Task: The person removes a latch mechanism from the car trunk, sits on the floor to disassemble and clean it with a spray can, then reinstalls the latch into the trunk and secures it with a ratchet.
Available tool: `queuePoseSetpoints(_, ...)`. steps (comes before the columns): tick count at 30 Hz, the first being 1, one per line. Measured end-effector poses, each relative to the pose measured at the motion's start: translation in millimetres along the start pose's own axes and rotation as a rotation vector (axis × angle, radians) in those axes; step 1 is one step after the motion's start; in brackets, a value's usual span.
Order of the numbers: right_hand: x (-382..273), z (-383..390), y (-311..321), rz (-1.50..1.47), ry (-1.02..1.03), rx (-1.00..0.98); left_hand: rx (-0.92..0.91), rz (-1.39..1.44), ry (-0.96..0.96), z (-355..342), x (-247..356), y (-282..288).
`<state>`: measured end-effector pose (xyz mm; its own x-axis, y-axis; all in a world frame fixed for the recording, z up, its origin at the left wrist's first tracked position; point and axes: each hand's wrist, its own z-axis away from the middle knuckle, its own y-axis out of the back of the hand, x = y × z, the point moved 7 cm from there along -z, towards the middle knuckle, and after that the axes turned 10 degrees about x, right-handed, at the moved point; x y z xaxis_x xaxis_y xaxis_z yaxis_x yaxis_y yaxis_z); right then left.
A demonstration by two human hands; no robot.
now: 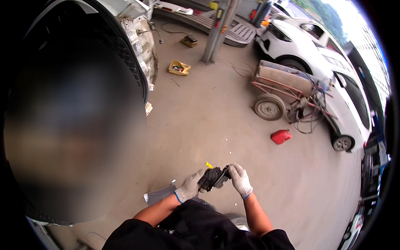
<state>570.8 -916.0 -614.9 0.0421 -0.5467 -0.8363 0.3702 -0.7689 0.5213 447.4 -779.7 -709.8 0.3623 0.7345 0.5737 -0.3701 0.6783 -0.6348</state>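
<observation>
Both my hands wear pale knitted work gloves with blue cuffs. Between them, in front of my body, is a chunky black car part (213, 180) with a lumpy housing, perhaps a latch unit; its exact kind is unclear. My left hand (190, 186) is closed around its left end. At the upper right end, my right hand (239, 178) grips it with the fingers curled. A small yellow tag (209, 165) shows just beyond the part, and I cannot tell if it is attached.
A car's open body (143, 54) stands at left, partly behind a large blur. Ahead lie a yellow tool tray (179, 68) and a metal post (214, 39). To the right are a wheeled gas-cylinder cart (287, 79), a red canister (281, 136) and a white car (298, 43).
</observation>
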Motion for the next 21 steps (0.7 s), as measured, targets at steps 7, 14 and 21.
queuePoseSetpoints(7,-82.7,-221.5,-30.8,-0.014,0.214,-0.281,0.078,0.12,-0.121,-109.4,151.9,-8.7)
queuePoseSetpoints(14,-102.4,-454.9,-92.1,-0.03,0.348,-0.583,0.229,0.125,-0.209,-264.9,260.3,15.0)
queuePoseSetpoints(21,-159.1,-683.0,-171.0,0.154,0.51,-0.883,0.634,0.333,-0.244,-419.3,358.1,25.0)
